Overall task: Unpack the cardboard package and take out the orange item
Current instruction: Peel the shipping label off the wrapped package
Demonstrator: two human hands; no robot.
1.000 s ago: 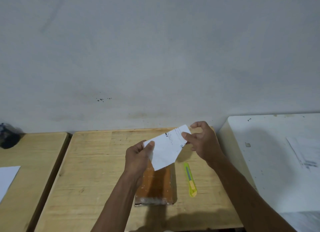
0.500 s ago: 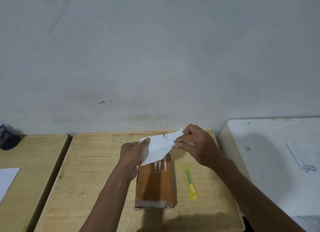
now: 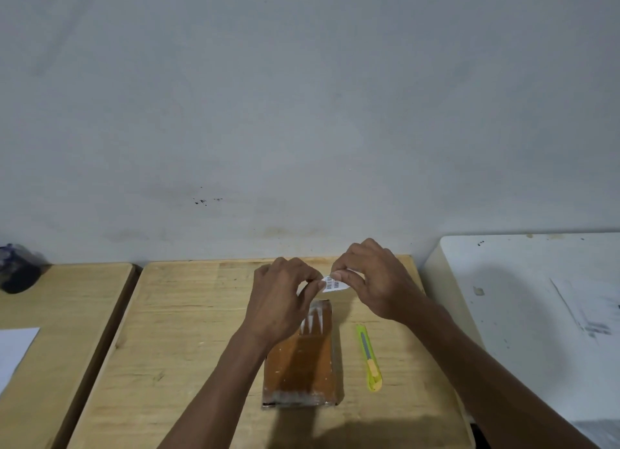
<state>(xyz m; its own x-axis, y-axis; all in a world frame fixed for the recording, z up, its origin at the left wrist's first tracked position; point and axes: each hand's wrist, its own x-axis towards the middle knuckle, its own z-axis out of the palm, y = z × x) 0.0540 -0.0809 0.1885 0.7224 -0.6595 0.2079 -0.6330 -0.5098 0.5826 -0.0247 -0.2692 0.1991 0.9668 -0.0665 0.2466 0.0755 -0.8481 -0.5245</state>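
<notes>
Oblong brown cardboard package [image 3: 303, 358], tape-glossy, white torn strips near far end, flat on light wooden table [image 3: 188, 331]. Above: left hand [image 3: 285, 301] and right hand [image 3: 375, 280] pinching small white barcode label [image 3: 333, 283]; print unreadable.

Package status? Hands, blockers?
Both hands, left hand and right hand, pinching folded label. Package flat on table, unopened. Cutter alongside, untouched.

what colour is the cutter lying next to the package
Yellow-green cutter with an orange slider, seen in the head view.
</notes>
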